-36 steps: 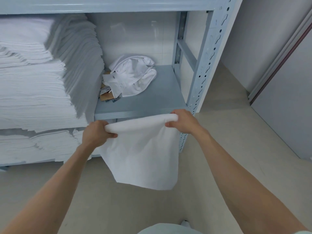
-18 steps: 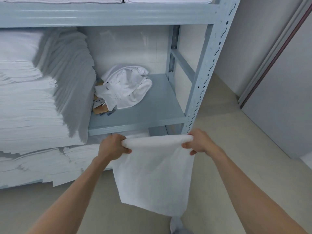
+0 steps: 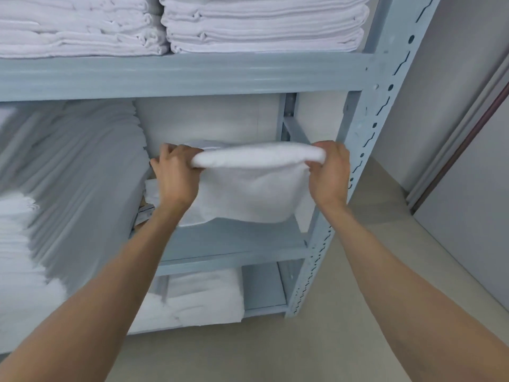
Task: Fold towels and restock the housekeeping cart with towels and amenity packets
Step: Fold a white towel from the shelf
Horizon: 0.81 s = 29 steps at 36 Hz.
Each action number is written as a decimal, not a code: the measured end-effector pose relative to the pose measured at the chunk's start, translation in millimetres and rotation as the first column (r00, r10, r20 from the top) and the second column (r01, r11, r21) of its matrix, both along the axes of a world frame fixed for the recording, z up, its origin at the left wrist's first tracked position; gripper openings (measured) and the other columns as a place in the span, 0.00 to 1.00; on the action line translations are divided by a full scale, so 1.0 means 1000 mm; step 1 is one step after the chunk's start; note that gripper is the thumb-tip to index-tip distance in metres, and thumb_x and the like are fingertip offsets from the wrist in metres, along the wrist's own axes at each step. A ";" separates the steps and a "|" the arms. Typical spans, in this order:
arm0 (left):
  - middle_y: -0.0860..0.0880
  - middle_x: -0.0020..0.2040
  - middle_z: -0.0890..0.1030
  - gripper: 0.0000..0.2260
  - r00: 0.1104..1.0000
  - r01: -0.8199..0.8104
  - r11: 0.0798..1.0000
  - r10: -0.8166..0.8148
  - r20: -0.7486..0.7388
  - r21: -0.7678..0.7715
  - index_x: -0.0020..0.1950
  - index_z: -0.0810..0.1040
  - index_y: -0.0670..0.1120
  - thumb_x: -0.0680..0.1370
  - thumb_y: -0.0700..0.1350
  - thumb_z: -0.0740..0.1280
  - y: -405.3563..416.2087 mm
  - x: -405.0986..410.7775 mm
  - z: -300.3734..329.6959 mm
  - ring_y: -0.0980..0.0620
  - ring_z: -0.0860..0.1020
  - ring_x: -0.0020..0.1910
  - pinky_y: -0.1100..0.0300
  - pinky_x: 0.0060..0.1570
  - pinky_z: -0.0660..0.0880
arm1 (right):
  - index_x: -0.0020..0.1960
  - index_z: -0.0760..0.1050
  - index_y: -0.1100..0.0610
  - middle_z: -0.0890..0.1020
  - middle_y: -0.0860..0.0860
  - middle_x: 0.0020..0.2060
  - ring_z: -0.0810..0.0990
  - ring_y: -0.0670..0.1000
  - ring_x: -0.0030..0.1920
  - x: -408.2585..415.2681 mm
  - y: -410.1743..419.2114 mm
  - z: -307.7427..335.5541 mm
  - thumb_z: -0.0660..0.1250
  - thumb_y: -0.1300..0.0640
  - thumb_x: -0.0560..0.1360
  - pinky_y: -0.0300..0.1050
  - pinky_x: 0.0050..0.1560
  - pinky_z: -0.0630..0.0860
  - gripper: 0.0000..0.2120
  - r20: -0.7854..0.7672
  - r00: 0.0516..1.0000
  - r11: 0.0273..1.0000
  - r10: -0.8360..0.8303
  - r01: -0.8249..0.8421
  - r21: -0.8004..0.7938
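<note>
I hold a white towel (image 3: 248, 188) stretched between both hands in front of the middle bay of a grey metal shelf rack (image 3: 366, 150). My left hand (image 3: 176, 177) grips its left top corner and my right hand (image 3: 329, 175) grips its right top corner. The towel's top edge is doubled over and the rest hangs short above the middle shelf board (image 3: 234, 244). A crumpled white cloth behind it is mostly hidden.
Folded white towels (image 3: 264, 26) are stacked on the top shelf. A tall leaning stack of white linen (image 3: 68, 188) fills the left of the middle bay. More folded towels (image 3: 203, 299) lie on the bottom shelf. Beige floor and a grey wall are to the right.
Both hands have lifted the towel from below the middle shelf edge up into the middle bay. The view has tilted up, showing the top shelf's towels.
</note>
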<state>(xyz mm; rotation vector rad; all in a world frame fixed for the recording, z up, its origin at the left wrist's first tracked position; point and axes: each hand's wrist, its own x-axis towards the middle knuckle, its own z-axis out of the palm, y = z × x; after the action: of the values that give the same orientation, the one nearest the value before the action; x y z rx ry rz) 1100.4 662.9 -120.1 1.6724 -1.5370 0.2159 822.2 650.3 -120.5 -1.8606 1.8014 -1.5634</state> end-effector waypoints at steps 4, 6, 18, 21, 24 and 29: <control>0.42 0.47 0.85 0.13 0.989 0.122 0.992 -0.123 0.085 0.018 0.49 0.87 0.42 0.71 0.29 0.68 -0.029 -0.003 -0.032 0.36 0.75 0.49 0.42 0.48 0.73 | 0.55 0.73 0.66 0.74 0.61 0.54 0.72 0.60 0.56 0.001 -0.016 -0.042 0.60 0.81 0.66 0.38 0.51 0.65 0.21 -0.032 0.998 0.996 -0.054 0.052 -0.067; 0.41 0.47 0.83 0.15 0.986 0.125 0.987 -0.135 0.098 0.106 0.47 0.86 0.40 0.68 0.26 0.67 -0.043 -0.008 -0.066 0.35 0.75 0.48 0.42 0.46 0.73 | 0.53 0.73 0.67 0.73 0.62 0.53 0.71 0.62 0.56 -0.001 -0.024 -0.080 0.58 0.84 0.63 0.37 0.47 0.63 0.23 -0.066 0.995 0.997 -0.078 0.079 0.014; 0.42 0.55 0.74 0.15 0.977 0.149 0.751 -0.213 0.023 0.643 0.52 0.79 0.39 0.72 0.25 0.61 -0.032 -0.022 -0.307 0.42 0.69 0.58 0.55 0.58 0.70 | 0.61 0.67 0.59 0.64 0.56 0.62 0.70 0.56 0.57 -0.014 -0.023 -0.295 0.62 0.73 0.74 0.48 0.56 0.74 0.18 -0.275 0.952 0.667 0.133 0.119 0.736; 0.40 0.57 0.73 0.11 0.977 0.165 0.807 -0.057 -0.204 0.567 0.52 0.81 0.38 0.74 0.28 0.65 -0.036 -0.024 -0.308 0.41 0.69 0.59 0.56 0.60 0.67 | 0.61 0.67 0.58 0.65 0.55 0.61 0.72 0.57 0.57 -0.009 -0.030 -0.293 0.63 0.66 0.74 0.48 0.54 0.72 0.16 -0.210 0.976 0.680 0.057 0.116 0.724; 0.40 0.66 0.67 0.15 0.884 0.106 0.795 0.199 -0.423 0.597 0.63 0.77 0.40 0.76 0.37 0.70 -0.052 -0.024 -0.298 0.39 0.66 0.66 0.51 0.68 0.65 | 0.69 0.64 0.59 0.65 0.56 0.64 0.72 0.58 0.60 -0.003 -0.041 -0.289 0.61 0.60 0.77 0.51 0.60 0.73 0.21 -0.203 0.979 0.665 0.006 0.148 0.732; 0.39 0.68 0.71 0.25 0.830 0.129 0.689 0.319 -0.458 0.714 0.71 0.71 0.43 0.76 0.44 0.73 -0.061 -0.016 -0.296 0.37 0.73 0.64 0.47 0.65 0.71 | 0.76 0.57 0.55 0.61 0.61 0.70 0.66 0.61 0.68 0.005 -0.051 -0.294 0.57 0.59 0.81 0.55 0.62 0.71 0.24 -0.253 0.967 0.607 0.017 0.191 0.772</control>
<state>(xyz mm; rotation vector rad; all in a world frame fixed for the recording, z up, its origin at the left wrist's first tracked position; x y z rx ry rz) 1084.5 601.4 -415.9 2.1583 -1.1092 -0.8940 827.3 599.1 -414.4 -1.5203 2.1839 -0.3493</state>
